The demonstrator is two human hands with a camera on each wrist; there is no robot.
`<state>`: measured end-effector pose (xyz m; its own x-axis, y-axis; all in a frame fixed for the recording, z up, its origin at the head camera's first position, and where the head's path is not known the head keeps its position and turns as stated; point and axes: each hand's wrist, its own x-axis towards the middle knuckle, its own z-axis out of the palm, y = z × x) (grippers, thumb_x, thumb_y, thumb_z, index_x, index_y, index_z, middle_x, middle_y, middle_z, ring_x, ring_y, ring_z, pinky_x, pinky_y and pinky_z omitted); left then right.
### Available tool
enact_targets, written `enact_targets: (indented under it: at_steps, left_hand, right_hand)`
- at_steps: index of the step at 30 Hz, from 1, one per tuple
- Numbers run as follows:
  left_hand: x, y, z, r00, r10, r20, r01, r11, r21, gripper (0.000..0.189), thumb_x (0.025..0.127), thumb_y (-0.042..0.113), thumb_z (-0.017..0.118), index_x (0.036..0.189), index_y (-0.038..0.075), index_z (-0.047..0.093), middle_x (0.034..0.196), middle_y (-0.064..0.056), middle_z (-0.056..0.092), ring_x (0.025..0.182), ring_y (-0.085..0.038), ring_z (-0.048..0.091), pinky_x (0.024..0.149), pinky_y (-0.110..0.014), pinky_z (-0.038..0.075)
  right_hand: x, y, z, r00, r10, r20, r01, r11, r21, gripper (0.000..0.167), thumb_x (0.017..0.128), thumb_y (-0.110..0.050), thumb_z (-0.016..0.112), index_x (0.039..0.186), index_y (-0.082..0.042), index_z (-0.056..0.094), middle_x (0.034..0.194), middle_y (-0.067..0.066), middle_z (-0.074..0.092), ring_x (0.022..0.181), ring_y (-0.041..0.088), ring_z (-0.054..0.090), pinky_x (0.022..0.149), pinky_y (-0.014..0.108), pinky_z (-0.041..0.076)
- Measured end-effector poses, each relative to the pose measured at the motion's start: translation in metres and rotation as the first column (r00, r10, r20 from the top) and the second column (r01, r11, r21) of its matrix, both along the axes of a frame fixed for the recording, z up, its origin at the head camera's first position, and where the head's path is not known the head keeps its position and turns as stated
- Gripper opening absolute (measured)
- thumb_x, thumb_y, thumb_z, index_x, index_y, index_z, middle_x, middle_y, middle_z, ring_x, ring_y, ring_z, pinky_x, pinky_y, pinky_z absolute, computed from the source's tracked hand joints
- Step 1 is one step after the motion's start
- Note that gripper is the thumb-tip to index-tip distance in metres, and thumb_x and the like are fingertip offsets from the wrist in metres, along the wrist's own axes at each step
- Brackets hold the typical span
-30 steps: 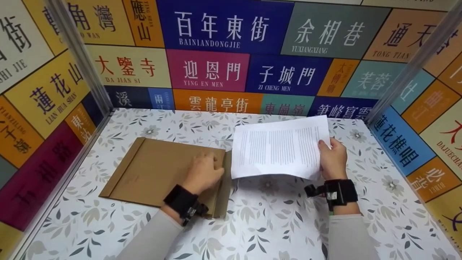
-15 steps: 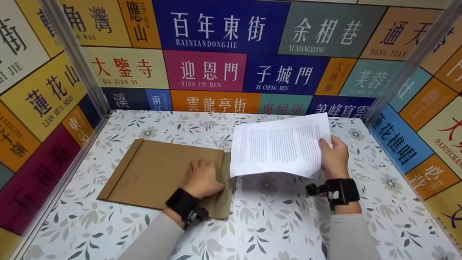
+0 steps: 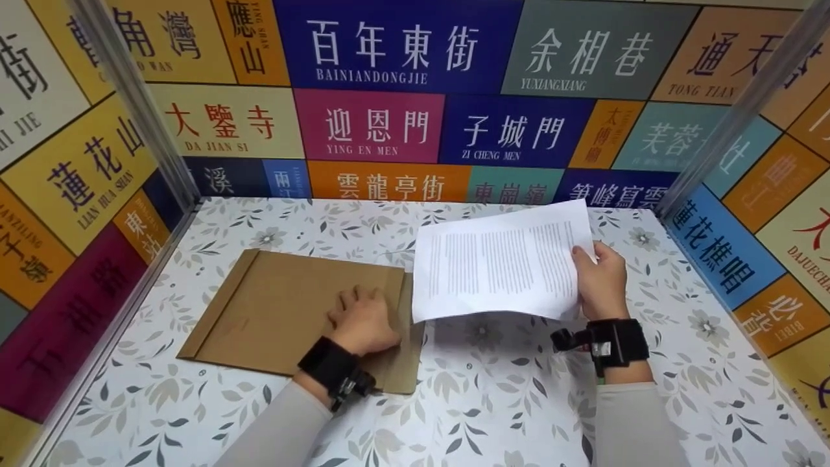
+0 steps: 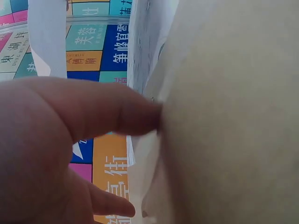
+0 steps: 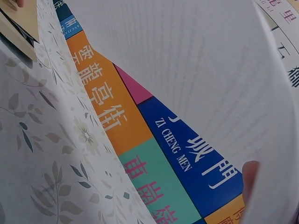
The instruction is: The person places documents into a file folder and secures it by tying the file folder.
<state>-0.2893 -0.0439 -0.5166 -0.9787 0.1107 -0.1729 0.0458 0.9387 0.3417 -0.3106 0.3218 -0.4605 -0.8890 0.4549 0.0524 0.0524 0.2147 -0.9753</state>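
A flat brown cardboard envelope lies on the left half of the table, its flap unfolded toward the right. My left hand rests on top of the envelope beside the flap's fold, fingers spread and slightly bent. In the left wrist view the thumb touches the cardboard surface. Raised above the table to the right is a printed sheet of paper, bowed a little, its left edge close to the flap. My right hand pinches its right edge, thumb in front and the fingers partly hidden behind.
The table has a floral leaf-patterned cover. Panels with colourful street-name signs enclose it at the back and both sides, joined by clear corner strips. Each wrist wears a black strap with a small camera.
My left hand has gone from bunched fingers near the flap to spread fingers resting on the envelope. The flap lies flatter and farther out. The paper has barely shifted in my right hand.
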Motion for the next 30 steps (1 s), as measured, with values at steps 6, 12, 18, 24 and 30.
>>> enact_targets:
  at_steps: [6,12,18,24,30]
  left_hand:
    - [-0.001,0.007,0.004,0.999,0.032,0.043,-0.033,0.999,0.029,0.083,0.084,0.036,0.074,0.151,-0.002,0.044,0.151,-0.030,0.038,0.143,-0.055,0.028,0.101,-0.082,0.030]
    - [0.008,0.017,0.012,0.992,-0.032,0.124,0.043,0.995,-0.089,0.068,0.090,0.018,0.066,0.146,-0.011,0.041,0.146,-0.034,0.037,0.136,-0.056,0.031,0.098,-0.079,0.034]
    - [0.020,0.010,0.015,0.990,-0.100,0.098,0.117,0.976,-0.182,0.068,0.075,0.015,0.077,0.132,-0.013,0.053,0.138,-0.034,0.039,0.128,-0.058,0.035,0.089,-0.077,0.040]
    - [0.018,0.009,0.017,0.986,-0.082,0.145,0.111,0.974,-0.198,0.055,0.081,0.014,0.075,0.127,-0.014,0.062,0.147,-0.043,0.034,0.128,-0.066,0.035,0.090,-0.082,0.040]
    - [0.004,0.013,0.020,0.993,-0.072,0.093,0.084,0.986,-0.143,0.055,0.089,-0.005,0.064,0.142,-0.013,0.051,0.147,-0.037,0.043,0.133,-0.057,0.040,0.098,-0.082,0.035]
  right_hand:
    - [0.001,0.000,0.000,1.000,0.005,-0.013,-0.006,1.000,-0.008,0.039,0.107,-0.015,0.055,0.138,0.008,0.061,0.122,0.019,0.064,0.081,0.007,0.066,0.072,0.019,0.056]
    - [0.000,0.001,-0.001,1.000,0.019,-0.010,-0.019,1.000,0.014,0.039,0.107,-0.016,0.055,0.138,0.008,0.061,0.124,0.020,0.064,0.081,0.007,0.066,0.072,0.019,0.055]
    - [0.000,0.001,0.001,1.000,0.021,-0.005,-0.021,1.000,-0.003,0.041,0.108,-0.018,0.053,0.141,0.006,0.059,0.132,0.020,0.062,0.088,0.008,0.066,0.076,0.019,0.055]
    - [-0.001,0.001,0.001,1.000,0.023,-0.014,-0.023,0.999,-0.034,0.041,0.107,-0.016,0.055,0.141,0.007,0.059,0.126,0.022,0.063,0.082,0.007,0.067,0.073,0.020,0.056]
    - [-0.001,-0.002,0.000,1.000,0.023,-0.019,-0.024,0.998,-0.052,0.040,0.107,-0.014,0.055,0.140,0.008,0.059,0.123,0.021,0.064,0.080,0.008,0.068,0.072,0.021,0.057]
